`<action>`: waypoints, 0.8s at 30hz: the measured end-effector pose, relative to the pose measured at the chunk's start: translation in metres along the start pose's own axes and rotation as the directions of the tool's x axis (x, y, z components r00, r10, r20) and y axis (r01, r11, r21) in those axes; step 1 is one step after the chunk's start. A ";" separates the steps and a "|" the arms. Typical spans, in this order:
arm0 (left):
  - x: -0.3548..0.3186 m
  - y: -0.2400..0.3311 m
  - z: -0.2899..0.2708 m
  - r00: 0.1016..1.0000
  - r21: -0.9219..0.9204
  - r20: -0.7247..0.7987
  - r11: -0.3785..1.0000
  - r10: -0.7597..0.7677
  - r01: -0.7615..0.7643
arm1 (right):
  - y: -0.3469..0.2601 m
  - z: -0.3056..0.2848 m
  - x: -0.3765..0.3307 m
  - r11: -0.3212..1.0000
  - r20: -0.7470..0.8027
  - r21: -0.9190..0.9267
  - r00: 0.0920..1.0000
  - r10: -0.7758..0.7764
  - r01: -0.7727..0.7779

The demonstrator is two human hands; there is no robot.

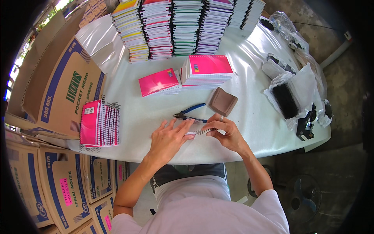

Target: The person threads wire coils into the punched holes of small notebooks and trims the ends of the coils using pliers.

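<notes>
My left hand (168, 140) presses on a small notebook mostly hidden beneath it, its thumb and index finger along the notebook's edge. A bit of white page and pink cover shows there. The thumb and fingers of my right hand (226, 134) pinch a dark wire spiral coil (201, 132) at its right end. The coil's left end meets the notebook's edge by my left thumb. Just beyond my hands lie blue-handled pliers (193, 108), their jaws toward the left. A brown, shallow block-like piece (223, 102) sits beyond my right hand.
Pink-covered notebook stacks (158, 82) (210, 64) stand ahead, before tall stacks of spiral notebooks (157, 31). Coil-bound pink notebooks (90, 124) lie left, beside an open carton (66, 85). Black coils (285, 97) in white wrapping lie right. More cartons (64, 183) are stacked lower left.
</notes>
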State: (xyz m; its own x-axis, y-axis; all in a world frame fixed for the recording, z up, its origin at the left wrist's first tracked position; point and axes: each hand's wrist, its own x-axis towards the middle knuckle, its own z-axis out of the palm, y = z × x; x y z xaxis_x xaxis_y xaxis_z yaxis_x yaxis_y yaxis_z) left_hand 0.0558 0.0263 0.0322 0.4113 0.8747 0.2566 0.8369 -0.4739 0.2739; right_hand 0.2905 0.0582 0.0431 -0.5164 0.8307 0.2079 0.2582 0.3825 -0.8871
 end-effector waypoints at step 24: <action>-0.006 0.009 -0.010 0.967 0.015 0.228 0.993 0.109 -0.116 | 0.012 -0.037 0.012 0.817 0.064 -0.565 0.993 -0.097 0.116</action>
State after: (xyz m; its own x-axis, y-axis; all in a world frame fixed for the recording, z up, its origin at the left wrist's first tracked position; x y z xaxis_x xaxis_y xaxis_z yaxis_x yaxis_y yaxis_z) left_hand 0.0566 0.0155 0.0424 0.5717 0.8178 0.0665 0.7891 -0.5702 0.2286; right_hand 0.3173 0.0874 0.0503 -0.5906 0.7619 0.2660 0.6124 0.6377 -0.4672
